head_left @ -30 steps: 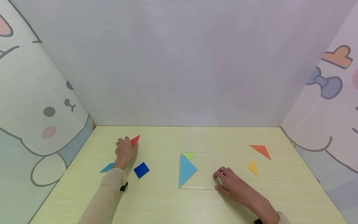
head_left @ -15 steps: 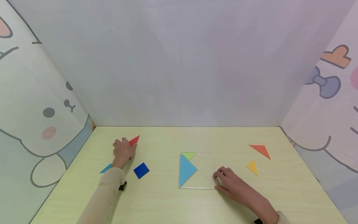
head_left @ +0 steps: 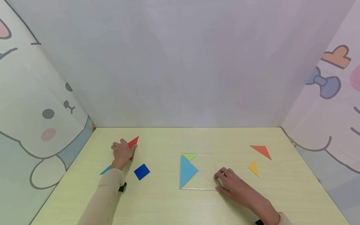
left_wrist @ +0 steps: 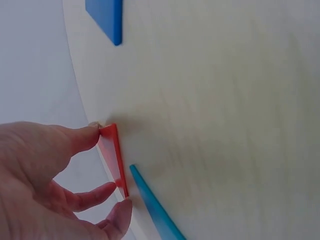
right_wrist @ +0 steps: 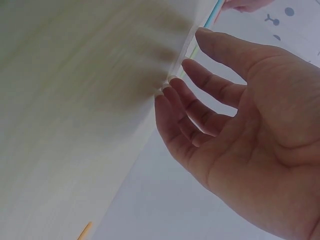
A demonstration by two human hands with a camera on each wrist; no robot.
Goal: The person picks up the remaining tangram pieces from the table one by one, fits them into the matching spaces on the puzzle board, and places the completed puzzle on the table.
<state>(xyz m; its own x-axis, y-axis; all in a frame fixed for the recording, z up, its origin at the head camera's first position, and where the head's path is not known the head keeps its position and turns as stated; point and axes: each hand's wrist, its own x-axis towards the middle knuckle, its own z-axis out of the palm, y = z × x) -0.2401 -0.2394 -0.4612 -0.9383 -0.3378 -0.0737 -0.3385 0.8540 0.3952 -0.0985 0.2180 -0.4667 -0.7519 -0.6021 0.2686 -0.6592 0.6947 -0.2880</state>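
Over at the far left of the table, my left hand [head_left: 122, 154] pinches a red triangle tile [head_left: 133, 142]; the left wrist view shows the thumb at one end and fingertips at the other. Part of that tile is hidden by the hand. Bent, spread fingertips of my right hand [head_left: 237, 189] touch the right edge of a clear square tray [head_left: 206, 185]. Inside the tray lie a large light blue triangle [head_left: 187, 172] along the left side and a small green triangle [head_left: 189, 156] at the top left corner.
A dark blue square tile [head_left: 142, 172] lies right of my left wrist. A blue tile [head_left: 105, 169] is partly covered by that wrist. To the right lie an orange triangle [head_left: 262, 151] and a yellow triangle [head_left: 254, 169]. Walls stand behind and at both sides.
My left hand has shifted slightly left, and the red triangle has moved a little with it; more of the tile now shows. The right hand and tray have stayed put.
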